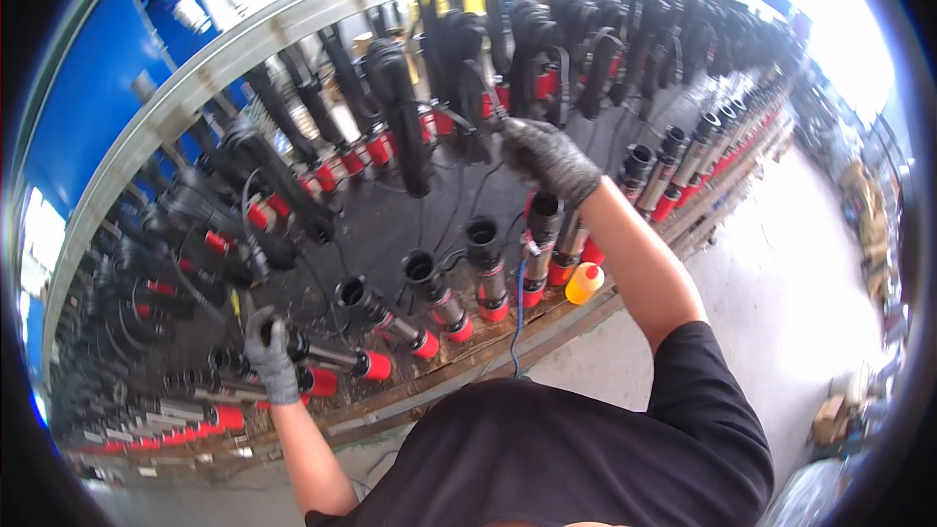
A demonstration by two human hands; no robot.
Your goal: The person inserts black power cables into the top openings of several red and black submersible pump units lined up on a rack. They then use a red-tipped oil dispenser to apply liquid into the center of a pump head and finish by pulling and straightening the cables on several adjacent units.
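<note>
My right hand (551, 158), in a grey knit glove, reaches forward with its fingertips pinched on a thin cable (491, 102) beside the hanging black cable coils (395, 98). Low on the left, my left hand (271, 359), gloved alike, has curled fingers; what they hold, if anything, I cannot make out. Close by it is a small yellow-and-dark piece (235, 304). The black collar of a metal cylinder with a red end (337, 355) lies just right of that hand. Under my right wrist stands another such cylinder (540, 234).
Rows of red-ended cylinders (485, 268) line the dark bench (390, 215). A pale metal rail (322, 10) arches above the coils. An orange bottle with a red cap (585, 284) and a blue hose (518, 322) are at the near edge. Boxes (830, 420) lie at right.
</note>
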